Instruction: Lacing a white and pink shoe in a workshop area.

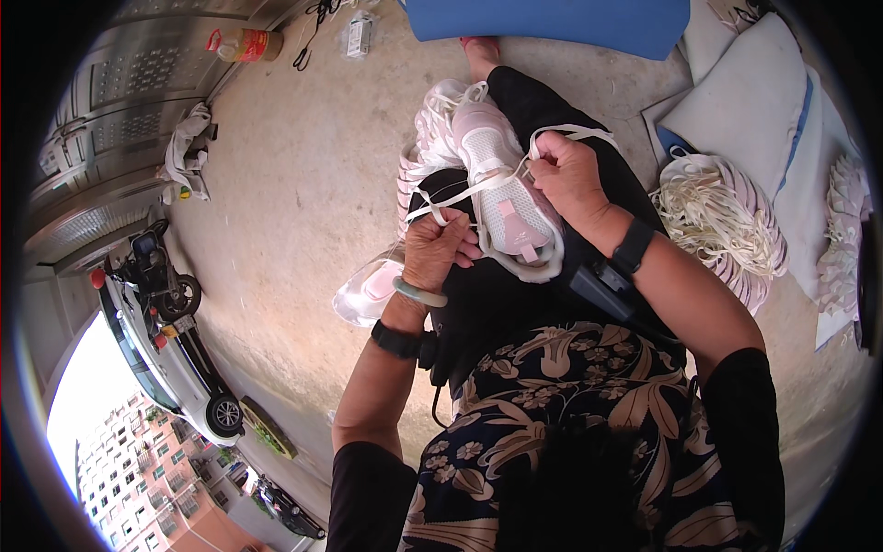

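A pink and white shoe upper (515, 213) lies across my lap with its heel end toward me. A cream shoelace (487, 183) runs over it from one hand to the other. My left hand (434, 250) is closed on the lace at the left of the upper, with a loop standing up at its fingers. On the right side, my right hand (568, 182) pinches the lace between thumb and fingers, and a loose length trails over my right leg. Several more uppers (425, 138) are stacked just beyond and left of it.
Bundled uppers with tangled laces (722, 221) lie on the floor at the right, beside white sheets (736, 120). Another pale upper (368, 293) sits left of my left wrist. A blue panel (552, 26) is ahead; a bottle (248, 44) stands by the far-left metal door.
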{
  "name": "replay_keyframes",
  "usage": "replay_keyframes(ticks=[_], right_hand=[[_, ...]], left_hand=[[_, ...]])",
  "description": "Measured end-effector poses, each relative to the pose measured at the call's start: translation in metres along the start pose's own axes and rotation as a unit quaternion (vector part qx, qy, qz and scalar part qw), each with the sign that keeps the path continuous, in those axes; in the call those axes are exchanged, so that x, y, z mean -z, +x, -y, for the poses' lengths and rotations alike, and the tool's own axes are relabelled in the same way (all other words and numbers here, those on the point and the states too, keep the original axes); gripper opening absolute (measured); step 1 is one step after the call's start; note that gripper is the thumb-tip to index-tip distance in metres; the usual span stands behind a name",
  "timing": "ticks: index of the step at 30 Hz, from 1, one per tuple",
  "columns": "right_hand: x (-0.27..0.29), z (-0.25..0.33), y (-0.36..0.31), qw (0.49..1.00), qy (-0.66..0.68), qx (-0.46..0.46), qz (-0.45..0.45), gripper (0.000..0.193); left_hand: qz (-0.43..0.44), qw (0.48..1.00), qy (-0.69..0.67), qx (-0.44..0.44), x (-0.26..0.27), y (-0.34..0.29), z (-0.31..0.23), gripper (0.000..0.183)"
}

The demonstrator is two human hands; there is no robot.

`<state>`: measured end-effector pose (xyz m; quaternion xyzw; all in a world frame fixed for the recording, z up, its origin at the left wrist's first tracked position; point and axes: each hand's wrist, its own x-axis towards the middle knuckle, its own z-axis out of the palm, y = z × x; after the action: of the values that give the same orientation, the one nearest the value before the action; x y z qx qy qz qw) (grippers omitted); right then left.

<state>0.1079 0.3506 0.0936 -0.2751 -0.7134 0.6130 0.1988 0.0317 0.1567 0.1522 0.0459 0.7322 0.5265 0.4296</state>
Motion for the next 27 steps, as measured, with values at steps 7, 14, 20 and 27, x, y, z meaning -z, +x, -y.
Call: replay_keyframes(ticks=[7,14,20,27], right_hand=[[-0.001,0.002,-0.001,1.000,-0.003,-0.001,-0.007,0.003],[0.001,-0.005,0.003,0.999,-0.011,0.036,0.007,0.004],[0.007,0.003,0.002,0.997,0.039,-0.029,0.063,0.003],[0.003,0.005,0.001,0.999,0.043,-0.025,0.010,0.004]], left_hand=[[0.006,1.000,-0.005,0.006,0.001,0.000,-0.001,0.014],[0.013,1.000,-0.009,0.012,0.001,0.002,0.000,0.015],[0.023,1.000,0.000,0.021,0.003,0.001,-0.001,0.015],[0.021,0.999,-0.001,0.028,0.002,0.003,-0.001,0.015]])
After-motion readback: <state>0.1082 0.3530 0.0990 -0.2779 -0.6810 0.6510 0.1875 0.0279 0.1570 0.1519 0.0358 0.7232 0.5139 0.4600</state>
